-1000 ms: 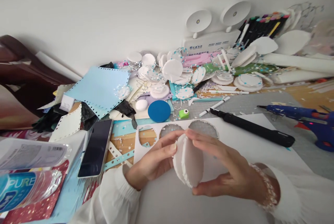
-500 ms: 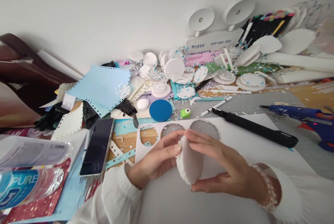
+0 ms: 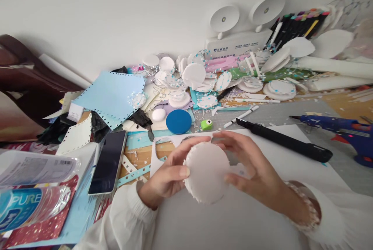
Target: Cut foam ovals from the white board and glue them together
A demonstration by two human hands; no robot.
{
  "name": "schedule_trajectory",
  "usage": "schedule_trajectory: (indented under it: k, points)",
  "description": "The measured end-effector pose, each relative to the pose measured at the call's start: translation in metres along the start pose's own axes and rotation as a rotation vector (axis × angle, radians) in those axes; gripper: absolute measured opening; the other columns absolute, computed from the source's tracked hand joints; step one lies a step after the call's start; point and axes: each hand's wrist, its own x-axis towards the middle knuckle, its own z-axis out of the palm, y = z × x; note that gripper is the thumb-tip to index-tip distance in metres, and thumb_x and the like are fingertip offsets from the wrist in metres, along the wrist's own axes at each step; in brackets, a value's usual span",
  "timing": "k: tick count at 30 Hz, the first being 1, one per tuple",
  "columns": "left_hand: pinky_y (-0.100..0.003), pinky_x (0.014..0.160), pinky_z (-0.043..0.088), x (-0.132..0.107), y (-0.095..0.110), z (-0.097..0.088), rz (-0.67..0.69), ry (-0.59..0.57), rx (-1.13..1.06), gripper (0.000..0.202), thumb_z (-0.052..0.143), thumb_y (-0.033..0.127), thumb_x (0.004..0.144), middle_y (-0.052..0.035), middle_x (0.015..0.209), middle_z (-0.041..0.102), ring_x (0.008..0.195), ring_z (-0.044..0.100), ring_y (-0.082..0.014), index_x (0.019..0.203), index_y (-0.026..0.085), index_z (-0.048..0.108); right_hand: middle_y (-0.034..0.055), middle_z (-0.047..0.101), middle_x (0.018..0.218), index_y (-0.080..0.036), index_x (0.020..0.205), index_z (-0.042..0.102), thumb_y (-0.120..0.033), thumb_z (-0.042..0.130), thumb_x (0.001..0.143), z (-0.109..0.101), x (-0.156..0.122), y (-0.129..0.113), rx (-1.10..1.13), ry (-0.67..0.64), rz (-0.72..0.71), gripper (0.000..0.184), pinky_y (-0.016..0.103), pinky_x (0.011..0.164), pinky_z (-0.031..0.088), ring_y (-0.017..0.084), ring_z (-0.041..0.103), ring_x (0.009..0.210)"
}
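White disc (image 3: 207, 172), already cut round though ragged-edged, is being pinched by left hand (image 3: 167, 178); hold by right hand (image 3: 264, 178) unclear.

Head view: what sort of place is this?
Likely a craft worktable against a wall: a blue glue gun, a small green punch and a bunch of markers surround the handheld white disc.

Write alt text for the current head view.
A left hand grips a ragged-edged white disc over a white sheet, the right hand at its opposite edge. Nearby lie a blue disc, a black cutter and a blue glue gun.
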Motion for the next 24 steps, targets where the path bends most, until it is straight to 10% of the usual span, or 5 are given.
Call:
schedule_trajectory:
  k: [5,13,24]
  points:
    - [-0.034,0.098,0.045,-0.002,0.012,0.001,0.14,0.021,0.266,0.06,0.071,0.037,0.079,-0.0086,0.144,0.049,0.127,0.05,-0.0286,0.135,0.027,0.052,0.0024,0.067,0.084,-0.025,0.097,0.061,-0.038,0.061,0.089,0.003,0.004,0.004,0.181,-0.131,0.231,0.015,0.028,0.071,0.056,0.017,0.067,0.078]
    - [-0.022,0.068,0.053,-0.002,0.011,0.005,0.256,0.245,0.803,0.012,0.072,0.023,0.08,-0.0062,0.086,0.076,0.075,0.069,-0.0171,0.09,0.016,0.076,0.0027,0.064,0.091,-0.025,0.097,0.062,-0.025,0.064,0.086,-0.008,0.001,0.008,-0.098,-0.047,-0.096,0.011,0.029,0.074,0.049,0.018,0.061,0.086]
    - [-0.02,0.057,0.051,-0.003,0.009,0.006,0.266,0.183,0.778,0.016,0.073,0.027,0.08,-0.007,0.079,0.076,0.062,0.065,-0.0148,0.088,0.015,0.078,0.0006,0.061,0.078,-0.023,0.092,0.062,-0.018,0.065,0.086,-0.008,0.002,0.0,-0.117,-0.01,-0.287,0.009,0.027,0.066,0.047,0.015,0.058,0.072]
